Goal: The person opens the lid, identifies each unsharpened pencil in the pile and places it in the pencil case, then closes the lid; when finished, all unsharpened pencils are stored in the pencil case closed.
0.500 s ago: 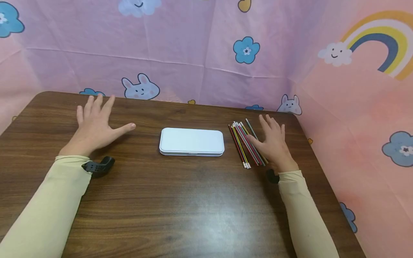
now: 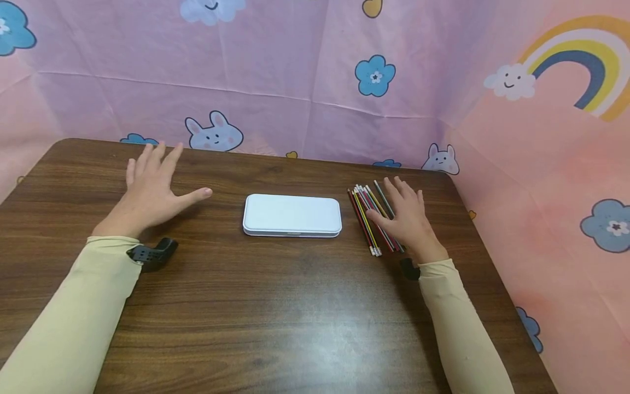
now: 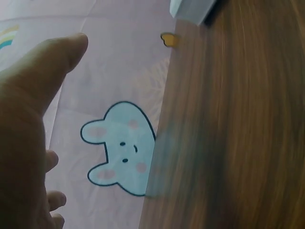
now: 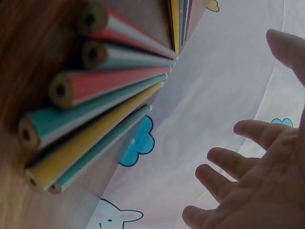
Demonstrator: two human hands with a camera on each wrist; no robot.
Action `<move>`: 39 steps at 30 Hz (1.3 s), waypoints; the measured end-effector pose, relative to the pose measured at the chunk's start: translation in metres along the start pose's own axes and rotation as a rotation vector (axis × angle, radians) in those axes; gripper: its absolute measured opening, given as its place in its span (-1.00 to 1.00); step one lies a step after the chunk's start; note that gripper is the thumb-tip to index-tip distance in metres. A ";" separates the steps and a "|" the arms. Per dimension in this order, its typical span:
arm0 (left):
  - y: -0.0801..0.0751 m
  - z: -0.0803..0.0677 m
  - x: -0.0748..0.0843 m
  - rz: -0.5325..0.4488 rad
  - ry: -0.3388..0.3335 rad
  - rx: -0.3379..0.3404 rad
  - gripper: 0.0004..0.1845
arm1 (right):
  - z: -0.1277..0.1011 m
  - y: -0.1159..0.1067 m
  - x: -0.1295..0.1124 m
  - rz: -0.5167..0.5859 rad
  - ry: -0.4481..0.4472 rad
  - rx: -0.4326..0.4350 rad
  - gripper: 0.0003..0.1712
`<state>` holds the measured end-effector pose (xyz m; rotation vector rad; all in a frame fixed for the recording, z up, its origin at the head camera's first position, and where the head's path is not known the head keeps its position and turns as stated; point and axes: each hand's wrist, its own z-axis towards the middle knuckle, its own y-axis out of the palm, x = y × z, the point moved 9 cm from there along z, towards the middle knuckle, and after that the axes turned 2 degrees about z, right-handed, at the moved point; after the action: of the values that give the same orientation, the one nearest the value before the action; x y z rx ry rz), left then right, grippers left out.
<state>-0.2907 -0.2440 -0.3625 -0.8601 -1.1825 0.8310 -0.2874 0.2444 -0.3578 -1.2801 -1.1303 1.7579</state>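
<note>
A closed white pencil case (image 2: pixel 292 214) lies at the middle of the table. To its right is a loose bundle of several pencils (image 2: pixel 363 219) in red, yellow, green and dark colours; in the right wrist view the unsharpened ends of these pencils (image 4: pixel 90 88) show up close. My right hand (image 2: pixel 408 223) hovers over the right side of the bundle, fingers spread, holding nothing, and hides part of it. Left of the case, my left hand (image 2: pixel 150 194) is spread above the table with its thumb toward the case. The left wrist view shows a corner of the case (image 3: pixel 193 10).
The brown wooden table (image 2: pixel 236 312) ends at a printed cloth backdrop (image 2: pixel 275 76) behind and another cloth side (image 2: pixel 556 191) at the right. Each wrist wears a black strap, such as the left strap (image 2: pixel 152 254).
My right hand has shifted left, farther over the pencils. The left hand has moved slightly right. Pencil case and pencils stay where they were.
</note>
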 end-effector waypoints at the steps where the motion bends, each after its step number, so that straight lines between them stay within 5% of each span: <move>1: 0.001 0.000 0.002 -0.009 0.008 -0.001 0.21 | 0.000 0.001 -0.001 0.000 0.000 -0.005 0.04; 10: 0.010 0.003 0.020 -0.102 0.077 -0.024 0.16 | 0.000 0.006 -0.014 -0.022 -0.035 -0.019 0.04; 21: 0.035 -0.003 0.040 -0.262 0.066 -0.177 0.10 | -0.001 0.021 -0.034 -0.054 -0.105 -0.073 0.07; 33: 0.077 -0.008 0.062 -0.402 0.141 -0.321 0.00 | -0.004 0.032 -0.058 -0.045 -0.169 -0.104 0.05; 39: 0.086 -0.014 0.065 -0.406 0.176 -0.314 0.01 | -0.005 0.044 -0.081 -0.092 -0.258 -0.120 0.03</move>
<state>-0.2736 -0.1503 -0.4145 -0.8843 -1.2918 0.2375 -0.2608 0.1565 -0.3686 -1.0713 -1.4354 1.8477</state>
